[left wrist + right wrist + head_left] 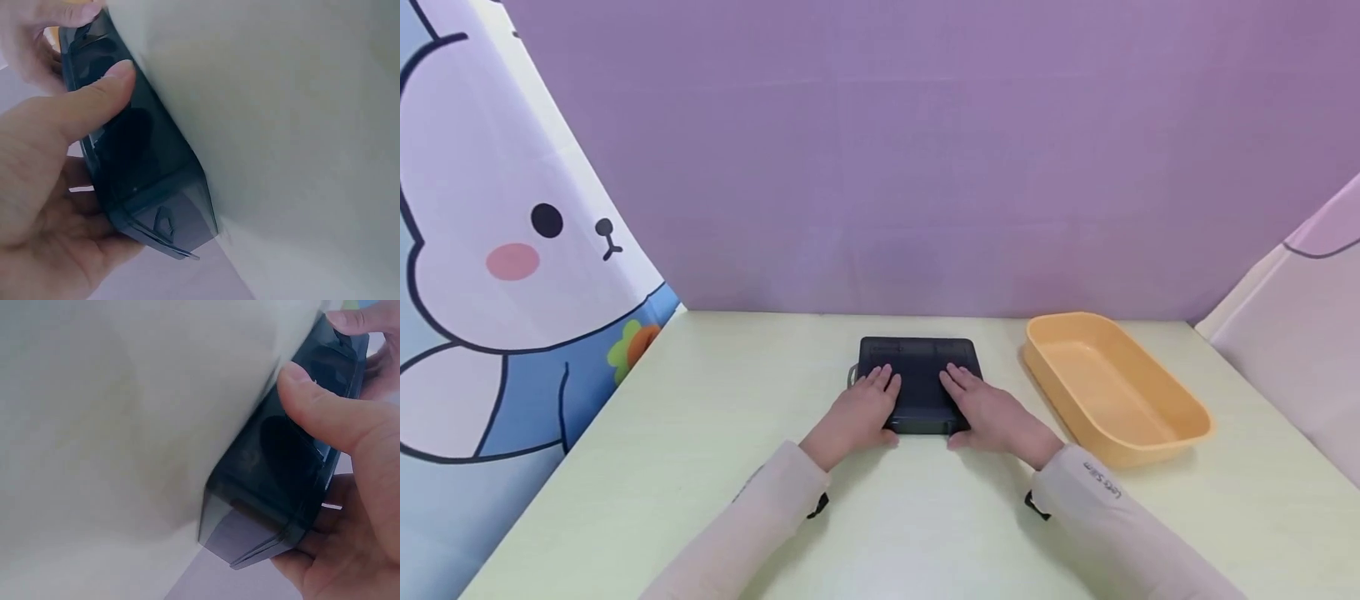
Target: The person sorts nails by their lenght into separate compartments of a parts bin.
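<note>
A dark see-through plastic box (921,396) lies flat on the table with its lid down. My left hand (856,417) holds its left front part, fingers on the lid and thumb against the front wall. On the right side my right hand (996,415) grips it the same way. Seen from the left wrist, the left thumb lies along the box's front wall (150,156), and a thin loop (165,222) shows at its end. In the right wrist view the right thumb presses the same wall (250,462), near a latch-like part.
A yellow-orange open tub (1112,387) stands to the right of the box, close to my right forearm. The pale table (647,500) ends at a purple backdrop (925,167) behind. A cloth with a cartoon figure (490,208) hangs at the left.
</note>
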`<state>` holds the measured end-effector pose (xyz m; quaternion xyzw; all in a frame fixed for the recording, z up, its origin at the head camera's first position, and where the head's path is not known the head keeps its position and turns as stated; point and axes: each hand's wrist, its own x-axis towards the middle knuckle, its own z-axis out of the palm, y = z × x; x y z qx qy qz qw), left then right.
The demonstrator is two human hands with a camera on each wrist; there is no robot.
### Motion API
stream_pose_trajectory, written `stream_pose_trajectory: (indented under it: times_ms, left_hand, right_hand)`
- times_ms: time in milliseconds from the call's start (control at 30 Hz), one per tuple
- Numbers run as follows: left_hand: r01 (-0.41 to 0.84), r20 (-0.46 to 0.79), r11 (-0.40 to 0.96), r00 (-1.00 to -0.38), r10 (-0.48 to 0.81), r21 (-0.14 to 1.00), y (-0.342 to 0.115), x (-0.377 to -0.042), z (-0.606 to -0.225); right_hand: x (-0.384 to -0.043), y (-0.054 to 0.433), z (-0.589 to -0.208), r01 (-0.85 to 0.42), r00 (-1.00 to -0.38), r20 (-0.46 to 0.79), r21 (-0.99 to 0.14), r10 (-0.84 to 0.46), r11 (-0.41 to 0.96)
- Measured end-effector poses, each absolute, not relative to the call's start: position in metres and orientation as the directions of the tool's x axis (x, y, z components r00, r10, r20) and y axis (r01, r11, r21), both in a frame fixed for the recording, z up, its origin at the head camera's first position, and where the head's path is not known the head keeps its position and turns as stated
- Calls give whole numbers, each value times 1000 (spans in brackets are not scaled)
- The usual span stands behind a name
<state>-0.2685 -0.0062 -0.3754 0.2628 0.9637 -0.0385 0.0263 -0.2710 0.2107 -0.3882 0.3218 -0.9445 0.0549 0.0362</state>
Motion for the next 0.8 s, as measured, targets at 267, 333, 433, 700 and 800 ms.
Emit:
stream_pose_trajectory:
  times_ms: [267, 333, 433, 700, 800]
  left_hand:
    - [522, -41, 850, -853, 520, -66, -8, -267, -377]
    - [517, -37, 854, -856, 515, -61, -8, -267, -376]
    - [507, -53, 860, -862, 505, -52, -9, -266, -377]
    - [531, -43, 840, -847, 530, -111, -9, -261, -382]
    - [533, -25, 834, -844, 535, -140, -6, -262, -381]
  right_hand:
    - [-269, 210, -391, -652, -753, 129, -18, -645, 758]
    - [-268, 209, -391, -649, -754, 141, -5, -641, 761]
    - [-266, 208, -393, -649, -752, 149, 5, -643, 761]
    - [-259, 207, -402, -628, -759, 191, 39, -622, 777]
    - [-259, 210, -400, -610, -771, 199, 42, -605, 791]
